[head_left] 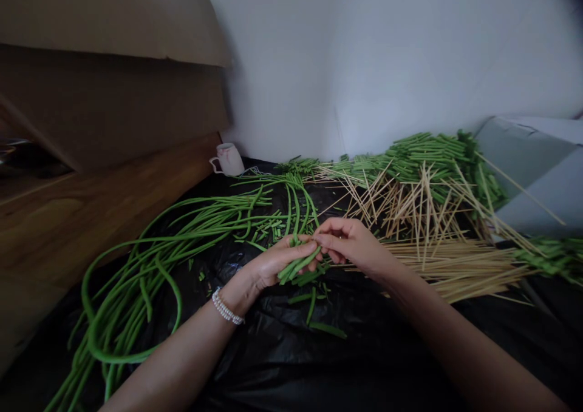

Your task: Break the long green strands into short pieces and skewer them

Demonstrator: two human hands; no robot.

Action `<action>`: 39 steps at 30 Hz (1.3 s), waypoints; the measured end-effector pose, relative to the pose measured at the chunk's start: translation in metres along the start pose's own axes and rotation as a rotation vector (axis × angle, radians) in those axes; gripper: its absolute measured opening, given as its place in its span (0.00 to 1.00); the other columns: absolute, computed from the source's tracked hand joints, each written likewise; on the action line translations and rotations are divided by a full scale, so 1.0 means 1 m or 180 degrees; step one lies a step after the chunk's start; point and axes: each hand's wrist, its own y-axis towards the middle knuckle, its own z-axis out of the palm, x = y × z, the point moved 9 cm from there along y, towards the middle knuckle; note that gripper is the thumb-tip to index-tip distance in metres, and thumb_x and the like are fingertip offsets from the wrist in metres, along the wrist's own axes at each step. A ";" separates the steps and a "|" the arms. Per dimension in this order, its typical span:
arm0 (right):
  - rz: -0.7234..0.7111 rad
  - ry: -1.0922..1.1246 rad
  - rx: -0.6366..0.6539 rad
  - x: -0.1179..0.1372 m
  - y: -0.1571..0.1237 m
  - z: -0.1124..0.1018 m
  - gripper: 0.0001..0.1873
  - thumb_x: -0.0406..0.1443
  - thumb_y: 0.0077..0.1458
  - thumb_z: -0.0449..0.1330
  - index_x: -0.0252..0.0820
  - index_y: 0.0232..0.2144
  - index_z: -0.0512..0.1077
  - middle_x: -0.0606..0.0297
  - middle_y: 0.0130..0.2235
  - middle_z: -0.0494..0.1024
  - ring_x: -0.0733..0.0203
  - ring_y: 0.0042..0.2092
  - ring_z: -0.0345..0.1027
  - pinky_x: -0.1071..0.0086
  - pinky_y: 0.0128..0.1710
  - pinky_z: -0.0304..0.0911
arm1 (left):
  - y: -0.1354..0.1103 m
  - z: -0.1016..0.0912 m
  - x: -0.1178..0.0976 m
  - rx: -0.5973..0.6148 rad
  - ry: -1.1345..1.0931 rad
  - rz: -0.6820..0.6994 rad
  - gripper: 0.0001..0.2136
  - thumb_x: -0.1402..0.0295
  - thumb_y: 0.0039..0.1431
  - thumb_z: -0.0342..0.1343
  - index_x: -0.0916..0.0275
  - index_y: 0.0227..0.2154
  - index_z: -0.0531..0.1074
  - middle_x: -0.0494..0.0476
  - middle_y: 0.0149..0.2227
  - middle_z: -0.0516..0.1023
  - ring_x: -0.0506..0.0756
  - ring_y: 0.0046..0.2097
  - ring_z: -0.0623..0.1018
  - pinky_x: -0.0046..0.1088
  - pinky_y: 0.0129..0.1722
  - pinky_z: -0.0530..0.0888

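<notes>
My left hand (pixel 276 260) is wrapped round a small bunch of green long beans (pixel 295 270), whose ends stick out below the thumb. Several of these beans trail upward from the grip, away from me. With thumb and fingers closed, my right hand (pixel 353 247) pinches a bean at the edge of the bunch, touching the left thumb. Short cut bean pieces (pixel 328 329) lie just below the hands. To the left spreads a heap of uncut long beans (pixel 195 218), some curling in wide loops.
Black plastic sheeting (pixel 291 363) covers the work surface. Thin wooden skewers (pixel 446 269) lie to the right, below piled bean bundles (pixel 423 157). A white mug (pixel 230 159) stands at the back, near a cardboard box (pixel 136 96). A pale box (pixel 532 163) stands at right.
</notes>
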 end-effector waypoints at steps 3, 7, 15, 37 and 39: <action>-0.0111 -0.0484 -0.0160 0.006 -0.001 -0.003 0.07 0.39 0.52 0.60 0.42 0.29 0.69 0.71 0.22 0.70 0.70 0.20 0.58 0.73 0.20 0.52 | 0.001 -0.001 0.001 -0.0083 0.0216 0.0023 0.15 0.57 0.51 0.63 0.66 0.32 0.71 0.48 0.21 0.69 0.45 0.21 0.64 0.19 0.19 0.59; -0.0662 -0.2084 -0.0483 0.027 -0.007 -0.007 0.09 0.37 0.57 0.55 0.42 0.25 0.67 0.69 0.23 0.68 0.68 0.24 0.57 0.71 0.26 0.50 | 0.000 -0.002 0.000 -0.0208 0.0390 -0.0051 0.13 0.59 0.52 0.62 0.64 0.30 0.70 0.45 0.17 0.65 0.44 0.19 0.61 0.18 0.18 0.57; -0.0522 -0.3009 -0.0256 0.022 -0.009 0.001 0.16 0.35 0.60 0.48 0.41 0.21 0.63 0.69 0.21 0.66 0.68 0.23 0.52 0.68 0.26 0.42 | 0.000 -0.001 -0.006 -0.0251 0.0894 0.0177 0.13 0.59 0.52 0.62 0.64 0.31 0.73 0.48 0.21 0.68 0.45 0.22 0.65 0.20 0.22 0.60; 0.0090 0.0143 -0.1415 -0.030 0.007 -0.060 0.22 0.47 0.57 0.55 0.43 0.49 0.64 0.68 0.28 0.74 0.65 0.23 0.63 0.71 0.22 0.56 | 0.007 -0.029 -0.008 -0.0686 -0.2868 0.0213 0.10 0.67 0.64 0.51 0.66 0.29 0.66 0.49 0.24 0.66 0.44 0.23 0.69 0.17 0.23 0.70; -0.0291 -0.1138 -0.1255 -0.021 0.009 -0.051 0.16 0.41 0.58 0.54 0.41 0.46 0.69 0.63 0.32 0.76 0.61 0.32 0.68 0.66 0.34 0.63 | 0.006 -0.031 -0.002 -0.0783 -0.3143 0.0007 0.10 0.67 0.66 0.49 0.67 0.30 0.67 0.53 0.26 0.70 0.45 0.26 0.72 0.17 0.25 0.72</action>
